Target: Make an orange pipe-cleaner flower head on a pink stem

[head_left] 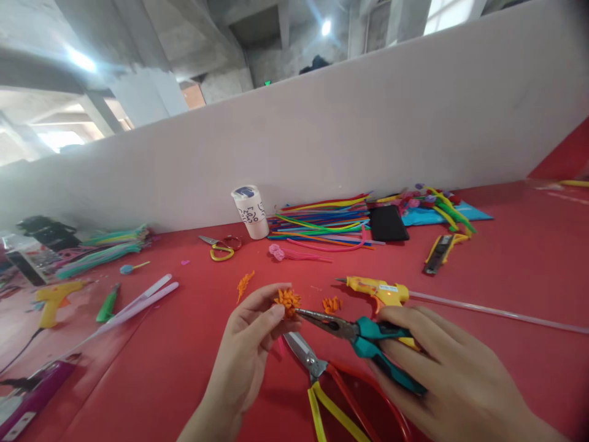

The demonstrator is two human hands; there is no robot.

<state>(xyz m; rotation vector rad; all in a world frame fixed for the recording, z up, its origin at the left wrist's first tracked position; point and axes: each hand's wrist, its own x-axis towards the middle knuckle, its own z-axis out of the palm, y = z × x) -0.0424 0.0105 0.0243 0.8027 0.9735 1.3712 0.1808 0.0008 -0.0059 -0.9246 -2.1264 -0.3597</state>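
Note:
Between the thumb and fingers of my left hand is an orange pipe-cleaner flower. My right hand grips the teal handles of long-nose pliers, whose tips touch the flower's right side. Whether the jaws pinch it, I cannot tell. Below both hands lie large scissors with red and yellow handles. A smaller orange piece rests on the table just beyond the pliers, and another orange piece lies left of the flower. Behind the pliers is a yellow glue gun, partly covered by my right hand.
A white paper cup stands near the partition beside many coloured pipe cleaners. Small scissors, a pink pipe-cleaner piece and a black flat object lie farther back. Another glue gun and a purple power strip are at left.

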